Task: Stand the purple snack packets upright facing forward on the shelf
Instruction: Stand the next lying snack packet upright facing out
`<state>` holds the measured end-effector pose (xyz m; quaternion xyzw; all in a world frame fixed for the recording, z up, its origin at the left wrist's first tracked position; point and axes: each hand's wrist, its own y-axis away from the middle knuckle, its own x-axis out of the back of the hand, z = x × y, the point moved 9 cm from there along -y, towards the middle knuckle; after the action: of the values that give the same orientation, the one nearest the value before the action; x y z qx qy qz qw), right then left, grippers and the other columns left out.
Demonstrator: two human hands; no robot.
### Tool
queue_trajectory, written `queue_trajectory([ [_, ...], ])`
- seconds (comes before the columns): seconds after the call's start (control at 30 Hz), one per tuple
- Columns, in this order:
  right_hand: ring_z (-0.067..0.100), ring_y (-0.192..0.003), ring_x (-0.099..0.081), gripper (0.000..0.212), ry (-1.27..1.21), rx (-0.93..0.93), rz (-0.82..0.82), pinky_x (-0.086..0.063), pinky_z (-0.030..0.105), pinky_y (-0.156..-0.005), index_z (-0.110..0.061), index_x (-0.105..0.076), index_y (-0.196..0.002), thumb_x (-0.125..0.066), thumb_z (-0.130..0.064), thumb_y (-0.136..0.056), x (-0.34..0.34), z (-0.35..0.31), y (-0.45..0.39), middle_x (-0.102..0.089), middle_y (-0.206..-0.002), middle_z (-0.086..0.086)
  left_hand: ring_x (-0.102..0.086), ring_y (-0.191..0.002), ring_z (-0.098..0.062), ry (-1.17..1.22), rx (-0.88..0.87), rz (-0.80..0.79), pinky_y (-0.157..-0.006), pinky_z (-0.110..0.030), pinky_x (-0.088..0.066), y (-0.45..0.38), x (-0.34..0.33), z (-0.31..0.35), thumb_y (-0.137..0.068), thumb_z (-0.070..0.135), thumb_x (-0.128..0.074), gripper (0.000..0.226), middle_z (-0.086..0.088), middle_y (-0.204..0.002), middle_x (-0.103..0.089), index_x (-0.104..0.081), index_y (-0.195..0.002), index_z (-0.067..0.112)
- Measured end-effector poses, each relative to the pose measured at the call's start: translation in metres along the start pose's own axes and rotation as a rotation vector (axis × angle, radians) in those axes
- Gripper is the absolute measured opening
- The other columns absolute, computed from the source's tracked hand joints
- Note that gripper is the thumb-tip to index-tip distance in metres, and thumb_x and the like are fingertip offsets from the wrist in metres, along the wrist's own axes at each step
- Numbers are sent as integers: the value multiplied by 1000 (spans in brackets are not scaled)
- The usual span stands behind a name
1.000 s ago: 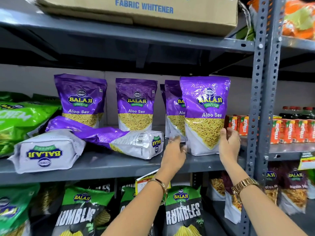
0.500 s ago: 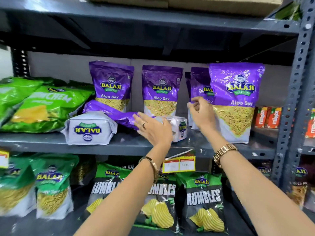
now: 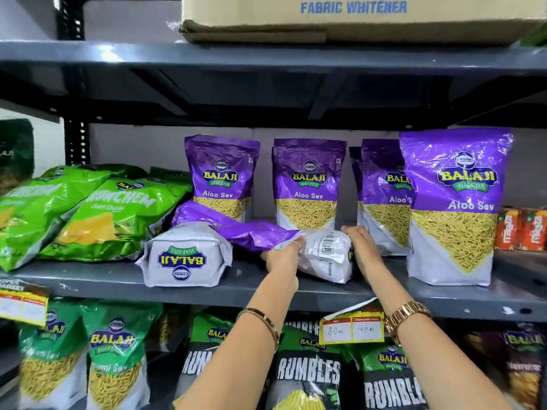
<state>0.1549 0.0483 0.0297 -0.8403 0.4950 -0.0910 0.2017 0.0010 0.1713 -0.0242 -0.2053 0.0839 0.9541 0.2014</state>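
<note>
Purple packets stand and lie on the grey shelf (image 3: pixel 296 294). Four are upright with their fronts forward: one at the back left (image 3: pixel 220 177), one at the back middle (image 3: pixel 307 183), one behind on the right (image 3: pixel 381 196), and a big one at the front right (image 3: pixel 454 207) near the shelf edge. Two more lie flat. The left flat packet (image 3: pixel 185 257) points its white base, with an upside-down logo, toward the camera. The other flat packet (image 3: pixel 321 253) lies just to its right, its back with a barcode facing up and its purple top reaching left. The left hand (image 3: pixel 282 258) is closed on that packet's near left side, fingers over the top. The right hand (image 3: pixel 359 248) presses flat against its right end, fingers spread along the side, gripping it between both hands. Green bags (image 3: pixel 88 211) are piled at the left of the shelf. A yellow price tag (image 3: pixel 352 328) hangs from the shelf edge between the wrists.
</note>
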Motion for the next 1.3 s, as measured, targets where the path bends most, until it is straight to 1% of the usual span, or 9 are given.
queue_trajectory([
  [0.33,15,-73,-50,18,-147,-39,-65,-37,21,-64,-17,-54,-67,-54,-13,-85,6,-4,6,-56,-73,0,-60,-103,-25,13,-356,-137,-91,-34,-50,31,-13,34,-75,-1,-73,58,-13,-124,-59,-40,-121,13],
  [0.5,7,-68,-50,22,-83,-17,-236,-43,6,-52,-6,-58,-108,-48,-9,-89,-8,-2,8,-57,-75,-3,-61,-105,-26,-195,-583,-237,-96,-48,-51,39,-28,82,-71,-8,-69,64,-12,-116,-62,-40,-124,14],
  [0.63,8,-70,-60,36,-22,-31,-288,-49,20,-63,-9,-56,-120,-55,-3,-84,-18,9,1,-67,-81,-10,-61,-104,-24,-371,-696,-365,-94,-46,-52,43,-41,108,-70,-14,-65,75,-8,-111,-61,-35,-133,14],
  [0.87,25,-100,-57,58,176,-9,-295,-46,40,-96,-9,-47,-129,-68,-5,-76,-26,14,2,-56,-106,13,-57,-91,-20,-502,-755,-505,-77,-33,-53,28,-46,95,-67,-16,-63,86,-10,-107,-58,-29,-139,15],
  [0.97,24,-102,-54,58,212,47,-190,-44,41,-99,-7,-49,-126,-71,-8,-73,-17,5,3,-54,-117,11,-61,-91,-15,-419,-720,-507,-78,-19,-53,26,-45,94,-71,-11,-70,71,-6,-107,-60,-39,-131,12],
  [1.03,20,-95,-56,47,242,159,-90,-47,35,-88,-10,-52,-120,-70,-13,-76,-8,-13,11,-55,-111,3,-66,-94,-16,-224,-552,-543,-88,-29,-55,21,-44,88,-76,28,-74,53,-4,-107,-68,-52,-121,11],
  [1.1,20,-87,-59,35,289,318,-2,-49,33,-78,-15,-53,-110,-67,-17,-78,-3,-33,25,-56,-104,-2,-69,-82,-14,42,-368,-489,-77,-24,-58,12,-39,84,-88,53,-50,42,2,-85,-76,-64,-97,15],
  [1.2,22,-78,-63,26,365,479,1,-52,33,-72,-23,-51,-99,-67,-21,-77,-9,-47,40,-60,-99,3,-63,-71,-16,172,-277,-321,-68,-28,-50,-16,-27,78,-94,57,-28,52,-1,-76,-69,-59,-83,17],
  [1.3,21,-76,-62,30,370,432,-81,-53,34,-73,-17,-56,-103,-69,-21,-76,-14,-43,38,-59,-92,0,-65,-43,-15,-27,-137,-318,-53,-24,-49,-21,-25,51,-94,57,-25,60,-1,-51,-71,-64,-80,14],
])
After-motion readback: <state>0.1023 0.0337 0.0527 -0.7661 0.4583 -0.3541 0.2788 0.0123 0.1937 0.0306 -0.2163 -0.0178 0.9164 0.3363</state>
